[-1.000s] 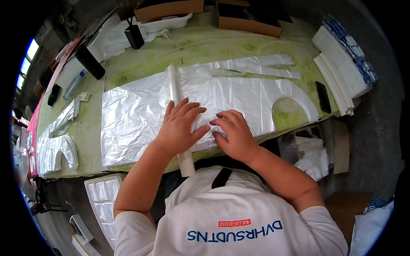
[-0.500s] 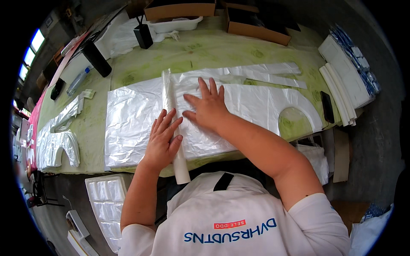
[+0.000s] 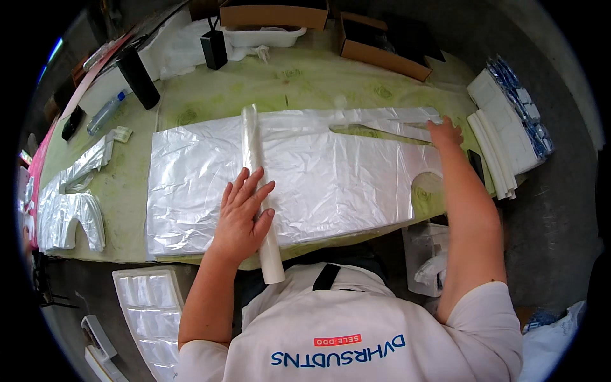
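Note:
A thin silvery-white plastic apron (image 3: 344,184) lies spread across the table, with a rounded neck cut-out and long straps at its right end. Across it, running from far to near, is a pale plastic-wrapped roll (image 3: 252,137) whose near end juts past the table edge. My left hand (image 3: 242,213) rests flat over this roll, fingers stretched out. Far to the right, my right hand (image 3: 445,132) has its fingers bent around the end of a strap (image 3: 414,115). My right forearm covers part of the neck opening.
A second folded plastic apron (image 3: 73,216) lies at the left. Behind stand a black cylinder (image 3: 138,79), a water bottle (image 3: 106,113), a black antenna box (image 3: 214,49) and cardboard boxes (image 3: 385,49). White rolls (image 3: 491,153), a phone (image 3: 475,167) and stacked packets (image 3: 519,105) sit right.
My right hand has moved from the middle of the apron beside the roll to the strap ends at the far right. The gap between straps now reaches further left. My left hand stays on the roll.

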The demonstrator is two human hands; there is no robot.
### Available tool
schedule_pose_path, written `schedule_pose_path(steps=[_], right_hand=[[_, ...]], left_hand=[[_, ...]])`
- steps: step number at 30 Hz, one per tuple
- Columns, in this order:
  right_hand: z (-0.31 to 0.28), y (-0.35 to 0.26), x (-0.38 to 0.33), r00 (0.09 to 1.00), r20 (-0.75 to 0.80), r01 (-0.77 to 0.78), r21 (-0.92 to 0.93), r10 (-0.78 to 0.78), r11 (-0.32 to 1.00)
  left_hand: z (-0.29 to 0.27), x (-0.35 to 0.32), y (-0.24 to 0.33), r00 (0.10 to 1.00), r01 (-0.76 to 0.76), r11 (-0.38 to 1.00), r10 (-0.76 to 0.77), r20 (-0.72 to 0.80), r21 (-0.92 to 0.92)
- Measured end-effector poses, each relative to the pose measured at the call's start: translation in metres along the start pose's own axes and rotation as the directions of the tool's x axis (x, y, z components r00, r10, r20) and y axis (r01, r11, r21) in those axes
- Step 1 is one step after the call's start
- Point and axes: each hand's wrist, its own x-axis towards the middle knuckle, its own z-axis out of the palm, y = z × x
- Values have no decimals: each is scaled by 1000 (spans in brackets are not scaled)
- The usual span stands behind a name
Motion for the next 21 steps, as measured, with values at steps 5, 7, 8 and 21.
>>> schedule_pose_path(steps=[5,7,8,21], right_hand=[[4,-39,-90,707,-155,707,151,-690,691],[-2,-74,-167,504,-71,850,215,-861,481],[6,-89,-192,506,-49,846,222,-861,485],[3,-90,-266,338,-25,916,238,-941,323]], left_hand=[[-4,-1,1,1000,-1,1000,1,-4,-8],[-4,1,1,1000,-9,1000,9,2,0],[-4,2,1,1000,-19,1000,19,8,2],[-3,1,0,1000,-14,1000,14,4,-7]])
